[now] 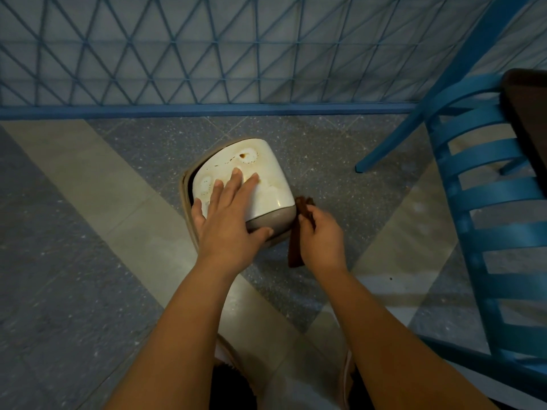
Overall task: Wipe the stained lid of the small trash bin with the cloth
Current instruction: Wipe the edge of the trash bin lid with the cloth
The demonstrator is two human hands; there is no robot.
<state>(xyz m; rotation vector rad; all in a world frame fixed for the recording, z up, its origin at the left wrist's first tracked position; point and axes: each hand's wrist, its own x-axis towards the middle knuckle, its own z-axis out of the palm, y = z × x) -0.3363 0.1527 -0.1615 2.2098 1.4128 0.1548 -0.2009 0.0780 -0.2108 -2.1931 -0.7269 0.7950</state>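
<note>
On the tiled floor, near the blue lattice fence: small trash bin [236, 196], cream lid [266, 173] blotched with brown rings and drips. Likely light plastic, glossy and a bit slippery — prone to skidding or swinging under a push, so best braced from above. Left hand [228, 214] spread flat on the lid, fingers straight, thumb hooked at the near edge. Right hand [321, 235] just beside the bin, pinching a dark brown cloth [297, 247] — limp, folded, hanging. Blue chair [485, 202] well to the right.
</note>
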